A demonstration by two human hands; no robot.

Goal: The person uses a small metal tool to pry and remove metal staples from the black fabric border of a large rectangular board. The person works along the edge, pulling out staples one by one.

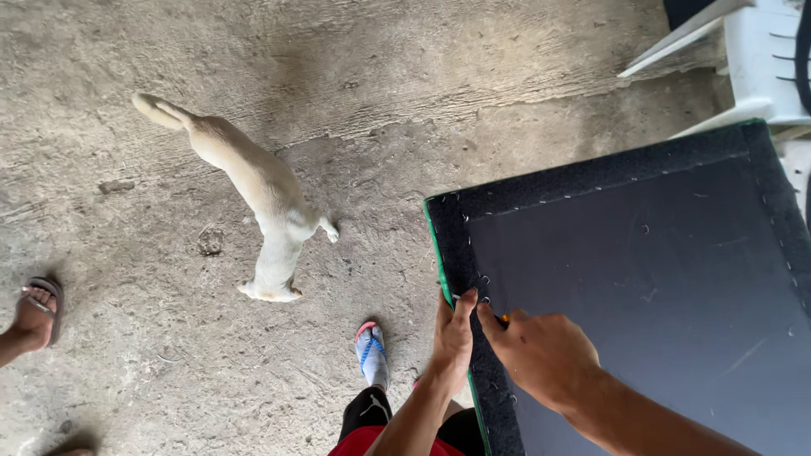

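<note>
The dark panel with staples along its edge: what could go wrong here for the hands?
1. The left hand pinches the panel edge beside raised staples; a fingertip could get pricked.
2. The right hand presses a small tool, mostly hidden, toward the left fingers; a slip may hit them.
3. The pale dog stands close and might bump the panel.

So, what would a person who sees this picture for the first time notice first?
Probably the pale cream dog walking on the grey concrete floor, left of centre. Next, the large dark fabric-covered panel with a green edge at right, where the left hand and right hand work at its stapled border.
</note>
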